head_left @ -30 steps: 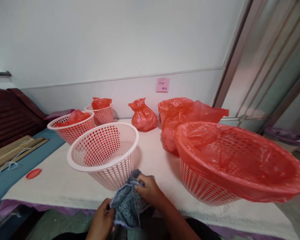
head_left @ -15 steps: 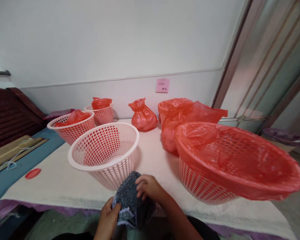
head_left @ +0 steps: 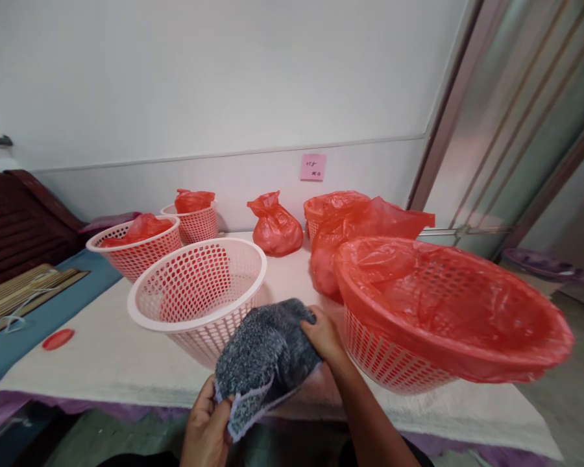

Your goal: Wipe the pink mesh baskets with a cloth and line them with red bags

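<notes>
A speckled dark grey cloth piece (head_left: 257,347) with a pale lavender edge is spread between my hands, above the front of the table. My left hand (head_left: 208,421) pinches its lower left edge, thumb on top. At its upper right, my right hand (head_left: 325,332) has fingers and thumb closed on the cloth. Just behind it stands a pale pink openwork basket (head_left: 146,318), in which I see no contents. To the right is a large pink basket (head_left: 394,357) lined with a red plastic bag (head_left: 467,311).
Toward the back, a tied red bag (head_left: 277,230) stands near the wall. Two smaller baskets holding red bags, one of them the nearer basket (head_left: 141,250), are at the left. A red oval lid-like piece (head_left: 58,339) lies on the white table cover (head_left: 107,363). A pink note (head_left: 313,167) is on the wall.
My right hand has moved up and to the right, pulling the cloth wider open. The cloth now shows a larger surface, while my left hand keeps its edge.
</notes>
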Motion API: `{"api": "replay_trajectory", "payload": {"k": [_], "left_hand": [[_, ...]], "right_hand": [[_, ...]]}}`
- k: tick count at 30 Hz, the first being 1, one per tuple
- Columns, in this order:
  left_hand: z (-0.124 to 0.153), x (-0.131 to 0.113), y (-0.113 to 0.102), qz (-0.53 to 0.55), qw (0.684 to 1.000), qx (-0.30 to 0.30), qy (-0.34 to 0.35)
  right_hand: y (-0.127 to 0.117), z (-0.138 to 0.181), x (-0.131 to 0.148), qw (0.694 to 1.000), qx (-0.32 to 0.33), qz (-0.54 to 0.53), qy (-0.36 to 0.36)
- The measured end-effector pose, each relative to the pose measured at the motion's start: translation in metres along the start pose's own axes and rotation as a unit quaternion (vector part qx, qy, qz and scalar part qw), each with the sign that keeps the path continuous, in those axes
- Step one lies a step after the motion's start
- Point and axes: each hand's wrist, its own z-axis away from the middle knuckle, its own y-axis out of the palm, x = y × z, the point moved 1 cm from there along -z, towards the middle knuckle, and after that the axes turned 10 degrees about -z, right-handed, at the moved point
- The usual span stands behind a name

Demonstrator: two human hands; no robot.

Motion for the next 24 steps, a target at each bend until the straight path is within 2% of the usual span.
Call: {"api": "replay_trajectory", "payload": {"k": [3, 6, 8, 12, 15, 18, 21, 24], "left_hand": [[-0.008, 0.035, -0.01, 0.001, 0.998, 0.002, -0.064], [-0.015, 0.074, -0.01, -0.003, 0.993, 0.002, -0.118], [-0.017, 0.088, -0.007, -0.006, 0.991, 0.011, -0.135], [-0.025, 0.086, -0.001, 0.0, 0.989, 0.026, -0.143], [-0.032, 0.078, 0.002, 0.012, 0.99, 0.012, -0.139], [-0.038, 0.077, 0.006, 0.016, 0.991, -0.033, -0.13], [-0.042, 0.08, 0.009, 0.012, 0.989, -0.091, -0.12], [-0.043, 0.082, 0.009, 0.019, 0.987, -0.118, -0.111]], "right_hand": [[-0.026, -0.013, -0.007, 0.997, -0.056, 0.039, -0.028], [-0.025, -0.016, -0.013, 0.994, -0.046, 0.09, -0.041], [-0.019, -0.014, -0.013, 0.991, -0.032, 0.124, -0.032], [-0.017, -0.001, -0.008, 0.985, 0.006, 0.169, -0.015], [-0.014, 0.023, -0.007, 0.978, 0.11, 0.175, -0.024], [0.0, 0.049, -0.008, 0.961, 0.197, 0.187, -0.048], [0.01, 0.056, -0.009, 0.955, 0.192, 0.214, -0.068], [-0.002, 0.043, -0.011, 0.959, 0.151, 0.228, -0.077]]}}
